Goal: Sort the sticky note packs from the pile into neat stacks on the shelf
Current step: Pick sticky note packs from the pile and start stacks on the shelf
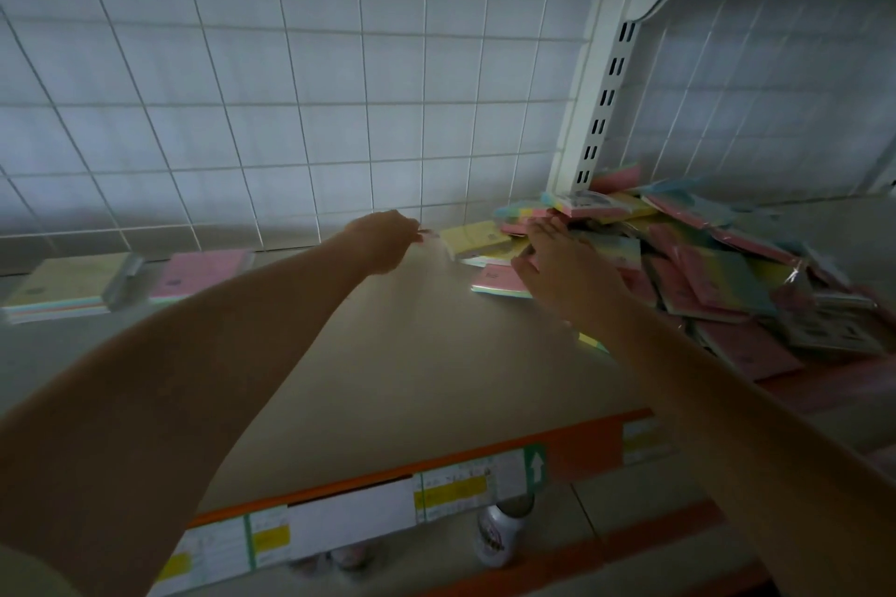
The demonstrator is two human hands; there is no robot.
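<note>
My left hand [383,240] reaches toward twelve o'clock, its fingers pointing at the yellow pack [477,240]; I cannot tell whether they pinch its wrapper. My right hand [565,269] lies flat, fingers spread, on the pile of sticky note packs [703,267] at two o'clock. Two stacks [121,279] sit at ten o'clock on the shelf [412,354].

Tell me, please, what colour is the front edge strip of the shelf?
Orange; the front edge strip shows clearly in the head view, partly covered by white price labels.
</note>
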